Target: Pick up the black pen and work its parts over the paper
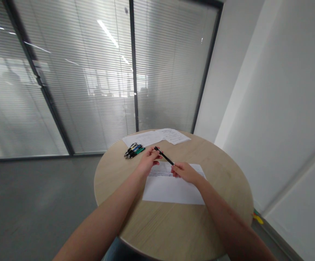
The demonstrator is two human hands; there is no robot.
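Note:
A black pen (166, 157) slants between my two hands, above a sheet of paper (174, 189) that has handwritten lines across its upper part. My left hand (149, 162) has its fingers closed round the pen's upper left end. At the lower right end, my right hand (184, 171) pinches the same pen. Part of the writing is covered by my right hand. Just left of my left hand lies a bunch of pens (134, 150), dark, blue and green.
More written sheets (173, 136) lie at the far edge of the round wooden table (223, 174). Behind it stands a glass partition with blinds (100, 83). A white wall (290, 108) rises at the right, with a small yellow object (258, 218) on the floor.

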